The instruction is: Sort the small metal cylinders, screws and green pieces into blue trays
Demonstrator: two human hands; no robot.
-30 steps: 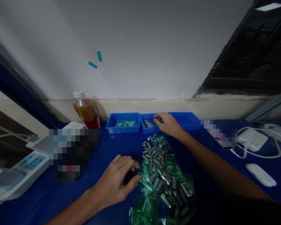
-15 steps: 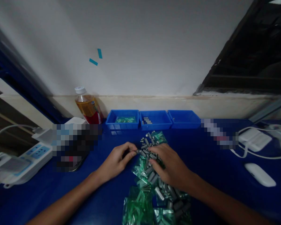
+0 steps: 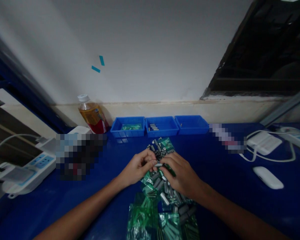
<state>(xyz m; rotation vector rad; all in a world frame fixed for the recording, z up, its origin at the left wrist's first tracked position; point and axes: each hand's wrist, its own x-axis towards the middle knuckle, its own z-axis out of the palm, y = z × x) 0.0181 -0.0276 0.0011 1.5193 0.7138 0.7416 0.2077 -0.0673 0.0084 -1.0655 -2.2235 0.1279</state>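
A heap of small grey metal cylinders lies on green plastic bags in the middle of the blue table. My left hand and my right hand meet above the heap's far part, fingers pinched together on one small grey cylinder between them. Behind the heap stand three blue trays: the left tray holds green bags, the middle tray holds a few grey cylinders, and the right tray holds one or two tiny pieces.
A bottle of amber drink leans by the wall at the left. A white power strip lies at the far left. A white mouse-like device, white adapters and cables lie at the right.
My right hand came back from the middle tray to the heap. Both hands rose slightly and now pinch one cylinder between them.
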